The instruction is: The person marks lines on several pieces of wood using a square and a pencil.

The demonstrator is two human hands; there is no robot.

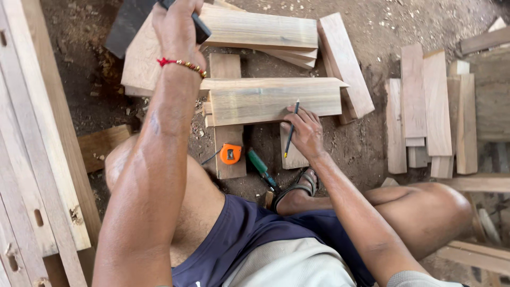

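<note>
My left hand (178, 24) is raised near the top of the view and grips a dark tool (201, 29) by its handle; a red bead bracelet (180, 64) circles the wrist. My right hand (304, 130) holds a pencil (291, 127) with its tip on the lower edge of a pale wooden board (265, 101). That board lies across two short blocks on the dirt. A larger plank (255, 29) lies behind it, under my left hand.
An orange tape measure (230, 153) and a green-handled tool (260, 166) lie by my sandalled foot (300, 186). Several short wood pieces (430, 106) are stacked at the right. Long mortised timbers (37, 159) run down the left edge.
</note>
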